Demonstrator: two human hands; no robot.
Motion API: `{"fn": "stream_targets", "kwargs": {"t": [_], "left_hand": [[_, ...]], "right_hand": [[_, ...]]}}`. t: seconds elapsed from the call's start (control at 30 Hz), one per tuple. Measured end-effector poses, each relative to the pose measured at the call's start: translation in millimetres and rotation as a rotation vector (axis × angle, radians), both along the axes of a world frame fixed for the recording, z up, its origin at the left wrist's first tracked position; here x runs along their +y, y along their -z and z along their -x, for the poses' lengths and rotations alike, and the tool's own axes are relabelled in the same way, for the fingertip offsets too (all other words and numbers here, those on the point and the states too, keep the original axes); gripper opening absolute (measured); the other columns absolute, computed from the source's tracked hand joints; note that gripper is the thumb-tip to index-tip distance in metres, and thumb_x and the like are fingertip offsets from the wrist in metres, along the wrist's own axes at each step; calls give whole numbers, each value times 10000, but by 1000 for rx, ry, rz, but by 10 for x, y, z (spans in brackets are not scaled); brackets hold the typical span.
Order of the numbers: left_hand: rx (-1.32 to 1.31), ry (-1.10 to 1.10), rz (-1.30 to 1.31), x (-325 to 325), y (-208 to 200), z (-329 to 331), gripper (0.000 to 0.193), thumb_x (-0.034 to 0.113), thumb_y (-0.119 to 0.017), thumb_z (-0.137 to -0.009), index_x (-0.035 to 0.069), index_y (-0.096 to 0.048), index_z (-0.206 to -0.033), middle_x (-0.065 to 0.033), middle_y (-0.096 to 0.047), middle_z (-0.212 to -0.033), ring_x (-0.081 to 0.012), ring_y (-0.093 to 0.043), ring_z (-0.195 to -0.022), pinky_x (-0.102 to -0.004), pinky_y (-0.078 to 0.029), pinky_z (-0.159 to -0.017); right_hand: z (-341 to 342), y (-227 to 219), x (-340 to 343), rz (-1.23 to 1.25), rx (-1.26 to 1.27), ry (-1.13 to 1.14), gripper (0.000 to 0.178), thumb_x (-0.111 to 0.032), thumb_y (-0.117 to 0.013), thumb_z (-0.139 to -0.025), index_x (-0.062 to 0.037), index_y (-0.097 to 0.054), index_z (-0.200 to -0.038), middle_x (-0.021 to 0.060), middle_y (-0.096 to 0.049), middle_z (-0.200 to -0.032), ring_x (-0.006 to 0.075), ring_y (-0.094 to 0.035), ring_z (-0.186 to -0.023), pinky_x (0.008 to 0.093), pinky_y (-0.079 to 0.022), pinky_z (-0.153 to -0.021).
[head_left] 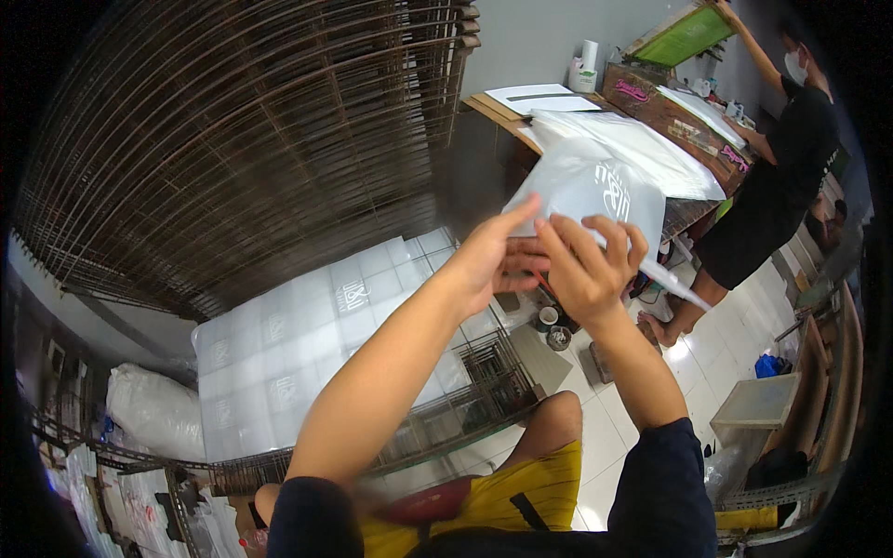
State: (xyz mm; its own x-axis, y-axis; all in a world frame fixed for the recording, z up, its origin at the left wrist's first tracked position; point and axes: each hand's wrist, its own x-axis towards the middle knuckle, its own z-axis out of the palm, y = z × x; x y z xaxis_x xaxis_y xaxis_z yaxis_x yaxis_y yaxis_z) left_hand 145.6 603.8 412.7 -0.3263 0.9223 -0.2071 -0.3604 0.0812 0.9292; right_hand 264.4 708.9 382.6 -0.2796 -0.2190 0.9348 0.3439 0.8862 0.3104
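A translucent plastic bag [642, 191] with white print hangs in front of me, just past my hands. My right hand [591, 265] has its fingers curled at the bag's near edge and appears to grip it; the exact pinch is hidden behind the fingers. My left hand [502, 256] is right beside it, thumb raised against the bag's left corner and the other fingers stretched toward my right hand. Below to the left, similar printed bags [298, 344] lie in overlapping rows on a wire rack [488, 377].
Raised wire racks [251, 121] fill the upper left. Ahead, a table holds a stack of plastic bags [642, 149] and a white bottle [584, 70]. A co-worker [781, 158] in black stands at right, lifting a green framed screen [684, 35]. Cups [553, 330] stand low beyond my hands.
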Motion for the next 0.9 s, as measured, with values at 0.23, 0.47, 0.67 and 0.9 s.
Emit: {"fn": "stream_targets", "kwargs": {"t": [0.23, 0.47, 0.67, 0.9], "left_hand": [[-115, -228, -273, -650, -325, -35, 290, 282, -545, -913, 54, -564, -1091, -66, -621, -1015, -126, -610, -845, -252, -517, -687], [-165, -479, -215, -1732, -199, -248, 366, 281, -498, -943, 4, -457, -1179, -104, -582, -1077, -141, -604, -924, -251, -556, -719], [-224, -598, -186, -2140, 49, -198, 314, 260, -517, -934, 10, -469, -1117, -84, -576, -1021, -128, -599, -905, -237, -560, -724], [-207, -740, -209, -2098, 540, 469, 191, 126, -589, -881, 15, -520, -1019, -62, -568, -983, -121, -569, -937, -190, -493, -808]], "right_hand": [[-768, 692, -828, 492, -424, -876, 429, -311, -642, -784, -120, -581, -1163, 67, -647, -1007, 262, -586, -893, 410, -445, -822], [-881, 977, -819, 2363, 94, -1816, 898, -751, -254, -824, 12, -481, -1240, 226, -609, -1081, 354, -632, -795, 446, -530, -674], [-551, 1071, -490, 2519, -5, -1606, 286, -130, -483, -899, -1, -491, -1153, 149, -611, -1009, 211, -659, -778, 314, -582, -595], [-16, 270, -294, 2284, -198, -1326, 464, 3, -488, -793, 7, -456, -1256, 107, -602, -1016, 168, -619, -875, 310, -516, -815]]}}
